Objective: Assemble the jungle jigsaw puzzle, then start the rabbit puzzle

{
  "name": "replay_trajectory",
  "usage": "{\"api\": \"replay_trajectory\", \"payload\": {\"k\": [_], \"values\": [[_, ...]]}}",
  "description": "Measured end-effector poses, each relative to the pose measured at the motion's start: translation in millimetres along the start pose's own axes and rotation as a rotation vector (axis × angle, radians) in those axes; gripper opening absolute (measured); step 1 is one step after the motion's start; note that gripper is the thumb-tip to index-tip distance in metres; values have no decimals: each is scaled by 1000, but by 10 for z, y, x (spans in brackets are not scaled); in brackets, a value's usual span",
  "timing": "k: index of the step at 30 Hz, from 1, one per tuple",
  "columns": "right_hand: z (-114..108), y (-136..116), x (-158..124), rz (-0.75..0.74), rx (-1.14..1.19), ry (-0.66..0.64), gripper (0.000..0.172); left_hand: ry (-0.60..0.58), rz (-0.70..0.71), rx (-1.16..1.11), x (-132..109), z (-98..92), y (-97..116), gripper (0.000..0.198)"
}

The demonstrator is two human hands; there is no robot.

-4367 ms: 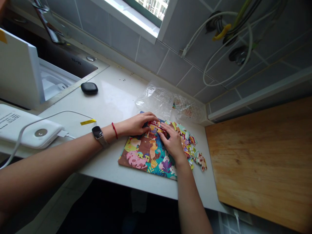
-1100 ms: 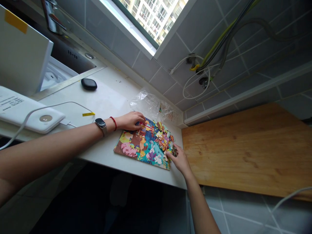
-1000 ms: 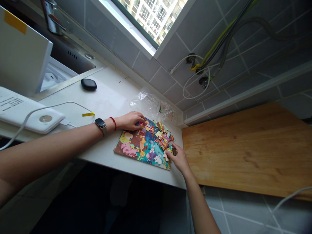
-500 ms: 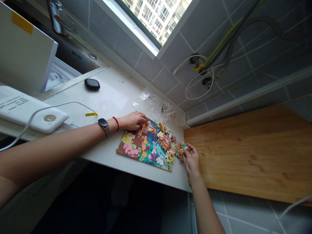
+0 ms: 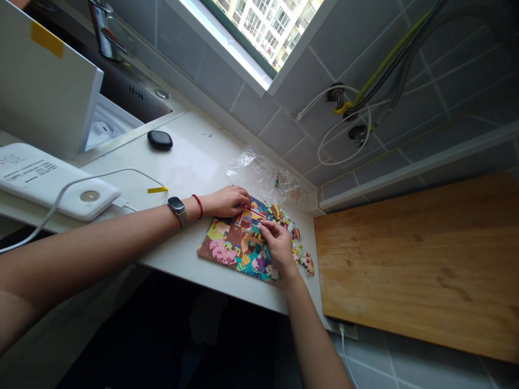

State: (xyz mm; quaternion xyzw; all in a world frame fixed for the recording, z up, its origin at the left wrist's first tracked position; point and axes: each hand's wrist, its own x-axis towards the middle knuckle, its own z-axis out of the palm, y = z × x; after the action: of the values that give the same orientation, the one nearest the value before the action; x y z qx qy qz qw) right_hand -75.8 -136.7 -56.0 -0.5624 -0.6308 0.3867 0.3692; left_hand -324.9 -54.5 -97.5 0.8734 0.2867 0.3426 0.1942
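- The left hand (image 5: pixel 225 201) lies on the far edge of the jigsaw board (image 5: pixel 224 249), fingers close together and curled over the pieces; I can't tell whether it's gripping anything.
- The right hand (image 5: pixel 278 244) is over the middle of the board, thumb and forefinger pinched together at the tips. Whatever they hold is too small to make out.
- The board sits flat on the white countertop (image 5: pixel 190 172), near its front edge and just below the plastic bag (image 5: pixel 252 172).
- Done so far: the near left part looks assembled, with a pink pig and white rabbits on bright blue and brown.
- Left to do: the far right part is heaped with loose pieces (image 5: pixel 286 217) – more trail off the right edge, and one lies apart near the cutting board (image 5: pixel 417 266).
- Around it: a smartwatch (image 5: pixel 175 206) and a red string (image 5: pixel 198 206) on the left wrist, a white power bank (image 5: pixel 59 183) with its cable, a black case (image 5: pixel 159 140), and a yellow tag (image 5: pixel 157 189) on the counter.
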Motion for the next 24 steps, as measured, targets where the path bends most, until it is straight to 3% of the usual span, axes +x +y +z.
{"api": "replay_trajectory", "payload": {"k": [4, 13, 18, 24], "values": [[125, 132, 51, -42, -59, 62, 31, -17, -11, 22, 1, -5, 11, 23], [-206, 275, 1, -205, -362, 200, 34, -22, -23, 40, -4, -14, 44, 20], [-200, 351, -63, -217, -450, 249, 32, -18, -19, 44, -5, -8, 39, 19], [-141, 327, -158, -360, -578, 298, 32, -6, -6, 31, -9, -21, 42, 21]]}}
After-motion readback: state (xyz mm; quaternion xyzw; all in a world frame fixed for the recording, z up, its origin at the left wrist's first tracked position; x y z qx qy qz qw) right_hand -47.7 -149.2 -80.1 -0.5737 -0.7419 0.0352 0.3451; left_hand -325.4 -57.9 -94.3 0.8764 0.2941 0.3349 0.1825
